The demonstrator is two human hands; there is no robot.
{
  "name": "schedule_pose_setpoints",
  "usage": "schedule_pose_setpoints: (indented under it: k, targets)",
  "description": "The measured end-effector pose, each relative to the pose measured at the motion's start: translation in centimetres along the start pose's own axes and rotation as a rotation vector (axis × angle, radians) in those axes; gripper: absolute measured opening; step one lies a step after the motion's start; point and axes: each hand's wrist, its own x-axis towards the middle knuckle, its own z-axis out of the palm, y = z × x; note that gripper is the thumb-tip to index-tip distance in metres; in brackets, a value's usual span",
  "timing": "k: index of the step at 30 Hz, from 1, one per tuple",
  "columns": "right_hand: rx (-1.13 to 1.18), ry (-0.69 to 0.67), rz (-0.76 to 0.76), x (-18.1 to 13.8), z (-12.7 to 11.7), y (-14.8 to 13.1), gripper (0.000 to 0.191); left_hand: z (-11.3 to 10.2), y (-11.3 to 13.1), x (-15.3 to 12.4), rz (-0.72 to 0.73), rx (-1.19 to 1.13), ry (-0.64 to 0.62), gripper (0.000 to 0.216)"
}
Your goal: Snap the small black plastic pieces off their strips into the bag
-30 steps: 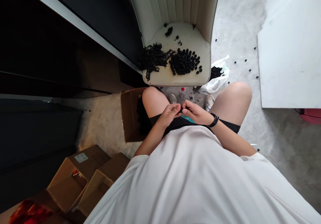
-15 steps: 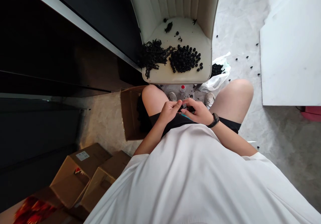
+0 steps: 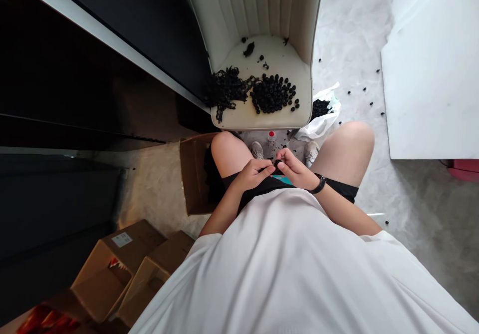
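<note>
Directly ahead, a cream chair [image 3: 262, 119] carries a heap of black rings [image 3: 272, 93] beside a tangle of black strips [image 3: 226, 88]. A white bag [image 3: 325, 122] lies on the floor at its corner, and an open cardboard box [image 3: 192, 174] stands by one knee. The label [image 3: 121, 239] on a nearer carton is too small to read. Above the lap, the left hand [image 3: 252, 172] and right hand [image 3: 294, 168] curl together, fingertips pinching a small black piece [image 3: 277, 163].

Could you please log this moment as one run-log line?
left hand + right hand: joined, both pinching small black piece | ahead: chair seat bearing pile of black pieces
</note>
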Motion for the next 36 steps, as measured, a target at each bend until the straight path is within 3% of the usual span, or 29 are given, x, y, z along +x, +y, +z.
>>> schedule_pose_setpoints:
  k: [5,8,12,16,22,25,30,36]
  targets:
    - [0.338,0.094,0.095,-0.1,1.4,0.3,0.057,0.3,0.0,0.1,0.062,0.037,-0.004,0.061]
    - [0.558,0.215,0.124,0.4,2.1,0.6,0.059,0.7,0.3,0.1,0.089,0.078,-0.024,0.06]
    - [0.595,0.353,0.142,0.7,1.7,1.1,0.058,1.5,0.1,-0.1,0.098,0.108,-0.013,0.056]
    - [0.366,0.347,0.094,0.6,0.5,1.8,0.055,2.0,-0.6,-0.2,0.039,0.095,0.116,0.055]
    - [0.117,0.461,0.04,0.9,-2.7,4.5,0.051,1.8,-2.1,-0.7,-0.056,0.178,0.135,0.028]
    - [-0.14,0.51,-0.019,1.9,-5.1,5.1,0.043,2.2,-3.2,-1.2,-0.12,0.215,0.09,0.031]
    - [-0.682,0.529,-0.122,5.8,-9.2,3.5,0.025,2.8,-4.6,-1.9,-0.221,0.206,0.077,0.038]
    - [-1.141,0.41,-0.027,12.4,-12.5,1.4,0.024,2.9,-5.0,-2.3,-0.249,0.101,0.119,0.028]
